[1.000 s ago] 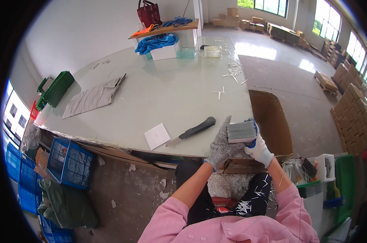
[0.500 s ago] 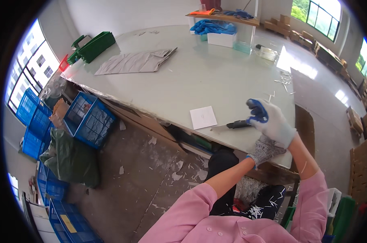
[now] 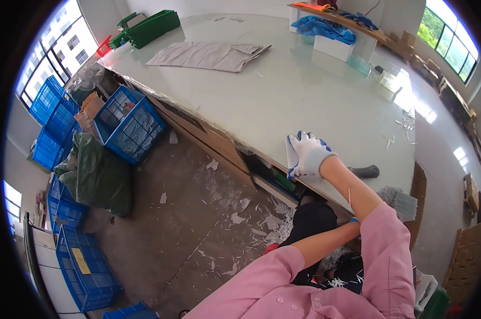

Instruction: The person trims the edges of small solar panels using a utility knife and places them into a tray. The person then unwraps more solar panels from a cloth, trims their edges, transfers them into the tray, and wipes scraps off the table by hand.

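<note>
The right hand [image 3: 307, 154], in a white knit glove with blue-coated fingers, is spanning a square white card [image 3: 291, 154] near the front edge of the glossy pale grey-green surface [image 3: 272, 114]; its grip is fanning wide over the card, though whether the fingers are pinching it one cannot tell. The left hand [image 3: 391, 196], in a speckled grey knit glove, is crossing beneath the right forearm, its grip closing around a stack of thin grey flat pieces [image 3: 408, 207] by the surface's right side. Since the crossed arms are limiting free movement, an early pull by either could be jarring the other and fanning the stack loose, perhaps into the brown cardboard box [image 3: 419, 182] alongside. A flat card could also be sliding over the edge if pushed rather than lifted. A dark grey rounded tool handle [image 3: 365, 171] is lying beside the right forearm, its far end hidden; a careless sweep could be knocking it, or catching the sleeve against whatever end is lying unseen.
</note>
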{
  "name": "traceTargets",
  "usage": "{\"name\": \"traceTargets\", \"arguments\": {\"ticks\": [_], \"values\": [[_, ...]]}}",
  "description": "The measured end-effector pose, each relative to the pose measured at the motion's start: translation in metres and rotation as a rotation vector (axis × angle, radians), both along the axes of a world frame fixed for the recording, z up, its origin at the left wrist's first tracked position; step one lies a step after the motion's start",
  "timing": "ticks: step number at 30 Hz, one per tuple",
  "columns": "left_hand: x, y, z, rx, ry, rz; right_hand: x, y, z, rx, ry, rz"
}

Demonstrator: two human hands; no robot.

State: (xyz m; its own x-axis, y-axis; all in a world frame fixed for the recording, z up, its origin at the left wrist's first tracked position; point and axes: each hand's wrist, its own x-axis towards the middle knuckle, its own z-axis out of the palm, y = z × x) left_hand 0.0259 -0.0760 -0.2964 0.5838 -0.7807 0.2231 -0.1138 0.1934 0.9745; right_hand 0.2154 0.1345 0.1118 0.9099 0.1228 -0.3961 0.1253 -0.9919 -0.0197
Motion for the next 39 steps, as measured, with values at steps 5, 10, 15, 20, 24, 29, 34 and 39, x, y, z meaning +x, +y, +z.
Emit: {"name": "traceTargets", "arguments": {"ticks": [5,10,15,20,24,29,34,39], "values": [[0.013,0.018,0.050,0.005,-0.296,0.272,-0.022,0.039,-0.024,-0.069,-0.150,0.107],[0.027,0.059,0.121,0.009,-0.603,0.455,-0.019,0.031,-0.062,0.001,-0.534,0.277],[0.049,0.086,0.206,-0.080,-0.893,0.517,-0.012,-0.039,0.021,0.441,-0.692,0.099],[0.050,0.125,0.312,0.043,-0.392,0.270,-0.030,-0.200,0.041,0.922,-0.750,-0.105],[0.047,0.125,0.325,0.057,-0.440,0.234,-0.100,-0.305,0.015,0.867,-0.362,-0.416],[0.043,0.126,0.319,0.062,-0.371,0.244,-0.139,-0.323,-0.046,0.804,-0.021,-0.569],[0.033,0.121,0.312,0.036,-0.251,0.348,-0.140,-0.310,-0.041,0.735,-0.070,-0.443],[0.040,0.118,0.328,0.041,-0.522,0.352,-0.136,-0.302,-0.026,0.713,0.011,-0.350]]}}
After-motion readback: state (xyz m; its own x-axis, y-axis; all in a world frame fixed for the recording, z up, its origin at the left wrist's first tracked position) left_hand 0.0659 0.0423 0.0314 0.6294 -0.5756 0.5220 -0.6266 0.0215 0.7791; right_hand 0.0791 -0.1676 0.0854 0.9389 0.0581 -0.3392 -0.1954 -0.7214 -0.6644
